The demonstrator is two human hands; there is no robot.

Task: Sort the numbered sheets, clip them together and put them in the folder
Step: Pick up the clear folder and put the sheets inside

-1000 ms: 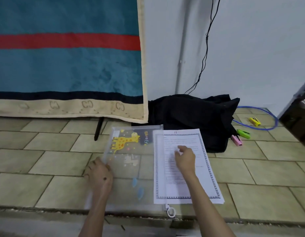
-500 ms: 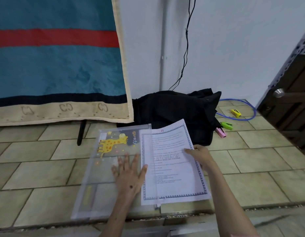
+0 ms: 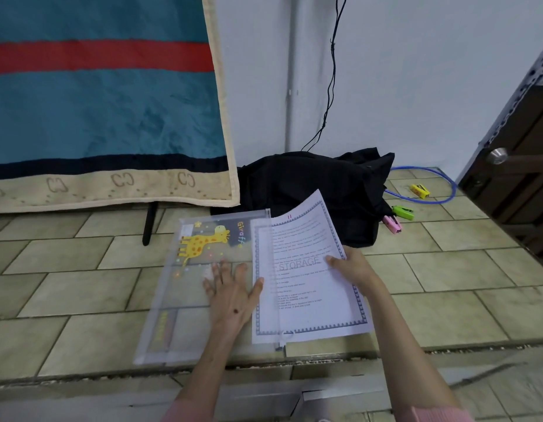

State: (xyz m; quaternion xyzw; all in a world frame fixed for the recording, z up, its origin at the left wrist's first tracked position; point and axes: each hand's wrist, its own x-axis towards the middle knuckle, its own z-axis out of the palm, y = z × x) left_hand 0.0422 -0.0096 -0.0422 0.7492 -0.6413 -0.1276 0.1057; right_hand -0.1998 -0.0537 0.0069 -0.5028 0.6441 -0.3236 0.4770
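Observation:
A clear plastic folder (image 3: 185, 278) with a yellow giraffe print lies flat on the tiled floor. My left hand (image 3: 232, 292) presses flat on it, fingers spread. The stack of printed sheets (image 3: 306, 287), marked 11 in red at the top and with a blue patterned border, has its left edge tucked into the folder's open side. My right hand (image 3: 351, 269) grips the stack's right edge, and the upper right corner curls up off the floor. No clip on the sheets is visible.
A black bag (image 3: 319, 190) lies against the wall behind the sheets. Pink (image 3: 392, 223), green (image 3: 402, 212) and yellow (image 3: 419, 191) clips and a blue cable (image 3: 446, 190) lie at the right. A hanging blanket (image 3: 106, 102) fills the left; a dark door (image 3: 519, 184) stands at the right.
My left hand moved from the folder's left edge to its middle and spread flat. My right hand shifted from the page's centre to its right edge and lifted that side.

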